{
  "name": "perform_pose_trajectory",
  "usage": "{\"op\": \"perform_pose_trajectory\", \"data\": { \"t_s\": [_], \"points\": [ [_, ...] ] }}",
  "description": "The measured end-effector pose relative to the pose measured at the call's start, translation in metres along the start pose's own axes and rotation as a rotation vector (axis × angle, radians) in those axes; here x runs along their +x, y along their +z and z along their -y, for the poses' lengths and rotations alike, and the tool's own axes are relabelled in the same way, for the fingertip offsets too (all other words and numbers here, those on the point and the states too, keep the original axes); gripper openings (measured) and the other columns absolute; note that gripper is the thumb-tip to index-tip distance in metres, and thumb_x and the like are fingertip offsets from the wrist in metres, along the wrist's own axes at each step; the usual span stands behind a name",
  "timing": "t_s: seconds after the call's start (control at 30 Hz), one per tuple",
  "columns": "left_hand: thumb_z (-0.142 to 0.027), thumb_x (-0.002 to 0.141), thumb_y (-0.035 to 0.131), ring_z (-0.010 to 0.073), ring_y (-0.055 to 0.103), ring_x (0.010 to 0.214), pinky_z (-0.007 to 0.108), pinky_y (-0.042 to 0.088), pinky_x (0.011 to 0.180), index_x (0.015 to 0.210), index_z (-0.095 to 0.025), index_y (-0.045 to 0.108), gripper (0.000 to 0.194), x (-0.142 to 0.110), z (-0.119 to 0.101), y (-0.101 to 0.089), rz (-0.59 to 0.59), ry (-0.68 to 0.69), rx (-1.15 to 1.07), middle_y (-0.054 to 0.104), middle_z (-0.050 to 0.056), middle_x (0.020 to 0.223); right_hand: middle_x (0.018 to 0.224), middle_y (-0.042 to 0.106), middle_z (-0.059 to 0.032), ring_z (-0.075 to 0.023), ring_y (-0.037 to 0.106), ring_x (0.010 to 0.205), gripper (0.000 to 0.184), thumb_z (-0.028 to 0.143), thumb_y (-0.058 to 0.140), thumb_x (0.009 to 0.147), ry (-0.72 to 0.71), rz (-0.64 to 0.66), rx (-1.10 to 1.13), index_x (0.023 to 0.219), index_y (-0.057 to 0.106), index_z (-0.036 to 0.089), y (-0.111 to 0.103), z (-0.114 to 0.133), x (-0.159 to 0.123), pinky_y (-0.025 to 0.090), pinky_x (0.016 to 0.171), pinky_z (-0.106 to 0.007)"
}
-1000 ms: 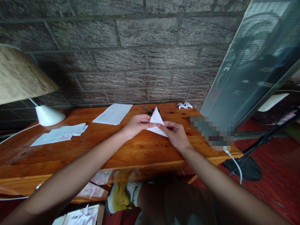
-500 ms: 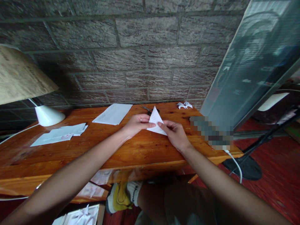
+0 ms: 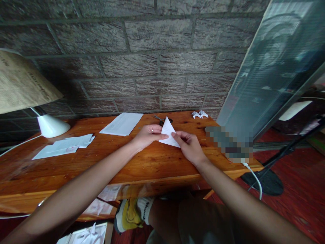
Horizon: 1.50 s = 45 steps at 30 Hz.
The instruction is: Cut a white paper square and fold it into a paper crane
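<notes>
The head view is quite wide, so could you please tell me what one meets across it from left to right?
Lamp with brown printed shade and white base, stack of white paper sheets, white folded-paper triangle, two small white folded-paper shapes, black round stand base.

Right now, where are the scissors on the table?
In the head view, the scissors lie near the back edge of the table, just right of the flat paper stack, partly hidden behind the folded white paper.
</notes>
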<state>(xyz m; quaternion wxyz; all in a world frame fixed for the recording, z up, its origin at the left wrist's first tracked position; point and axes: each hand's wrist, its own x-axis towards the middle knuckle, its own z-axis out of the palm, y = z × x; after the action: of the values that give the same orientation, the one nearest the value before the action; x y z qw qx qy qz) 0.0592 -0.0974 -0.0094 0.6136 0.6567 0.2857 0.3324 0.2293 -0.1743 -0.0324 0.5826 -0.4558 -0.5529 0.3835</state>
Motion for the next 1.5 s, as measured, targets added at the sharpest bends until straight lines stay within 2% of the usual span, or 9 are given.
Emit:
{"op": "perform_pose_trajectory", "data": {
  "t_s": [0.17,0.3,0.73,0.97,1.17,1.3,1.4,1.5],
  "points": [
    [-0.035,0.063,0.082,0.0169,0.065,0.076,0.030,0.049,0.075,0.081,-0.014,0.071,0.029,0.000,-0.002,0.002,-0.077,0.066,0.002,0.073,0.004,0.082,0.071,0.067,-0.0019,-0.0139,0.055,0.062,0.029,0.043,0.062,0.083,-0.071,-0.002,-0.228,0.081,0.073,0.016,0.000,-0.005,-0.002,0.043,0.060,-0.025],
    [-0.035,0.064,0.082,0.0162,0.065,0.075,0.031,0.050,0.077,0.081,-0.014,0.072,0.029,0.002,0.000,0.001,-0.089,0.059,-0.074,0.072,0.004,0.080,0.069,0.066,-0.0018,-0.0135,0.054,0.061,0.030,0.042,0.061,0.084,-0.105,-0.009,-0.294,0.078,0.072,0.016,0.002,-0.005,-0.004,0.043,0.059,-0.025],
    [-0.033,0.065,0.082,0.0138,0.065,0.078,0.031,0.051,0.083,0.083,-0.016,0.074,0.025,0.004,0.002,-0.001,-0.112,0.046,-0.193,0.073,0.003,0.083,0.070,0.065,-0.0013,-0.0139,0.055,0.062,0.030,0.044,0.062,0.083,-0.089,-0.005,-0.242,0.083,0.073,0.016,0.002,-0.006,-0.003,0.045,0.062,-0.025],
    [-0.033,0.065,0.083,0.0148,0.067,0.079,0.033,0.051,0.086,0.083,-0.016,0.074,0.026,0.005,0.002,0.000,-0.126,0.066,-0.254,0.074,0.004,0.084,0.068,0.064,-0.0004,-0.0129,0.053,0.061,0.029,0.043,0.064,0.081,-0.066,0.010,-0.147,0.078,0.072,0.016,0.004,-0.001,-0.003,0.043,0.061,-0.025],
    [-0.035,0.070,0.079,0.0157,0.070,0.083,0.031,0.052,0.085,0.086,-0.016,0.073,0.025,0.005,0.001,0.003,-0.139,0.066,-0.374,0.075,0.005,0.087,0.070,0.067,-0.0002,-0.0128,0.055,0.062,0.027,0.042,0.067,0.078,-0.027,0.012,-0.060,0.079,0.074,0.016,0.006,0.003,-0.003,0.043,0.062,-0.025],
    [-0.033,0.070,0.080,0.0180,0.071,0.086,0.032,0.053,0.085,0.093,-0.017,0.072,0.029,0.004,0.000,0.002,-0.117,0.101,-0.363,0.075,0.006,0.088,0.072,0.069,-0.0004,-0.0134,0.057,0.063,0.027,0.043,0.068,0.078,-0.009,0.015,-0.037,0.079,0.075,0.017,0.006,0.004,-0.003,0.045,0.064,-0.026],
    [-0.033,0.070,0.079,0.0194,0.071,0.089,0.034,0.052,0.087,0.096,-0.018,0.071,0.031,0.004,-0.002,0.001,-0.121,0.122,-0.335,0.075,0.006,0.089,0.075,0.070,-0.0012,-0.0142,0.058,0.065,0.029,0.045,0.067,0.078,0.003,0.023,-0.031,0.084,0.075,0.018,0.006,0.005,-0.004,0.046,0.065,-0.027],
    [-0.034,0.070,0.080,0.0197,0.071,0.089,0.035,0.052,0.087,0.094,-0.017,0.071,0.030,0.003,-0.004,0.002,-0.129,0.123,-0.320,0.075,0.006,0.089,0.074,0.070,-0.0005,-0.0134,0.058,0.064,0.033,0.044,0.070,0.076,0.004,0.013,-0.002,0.096,0.074,0.018,0.007,0.006,-0.004,0.046,0.063,-0.025]
  ]
}}
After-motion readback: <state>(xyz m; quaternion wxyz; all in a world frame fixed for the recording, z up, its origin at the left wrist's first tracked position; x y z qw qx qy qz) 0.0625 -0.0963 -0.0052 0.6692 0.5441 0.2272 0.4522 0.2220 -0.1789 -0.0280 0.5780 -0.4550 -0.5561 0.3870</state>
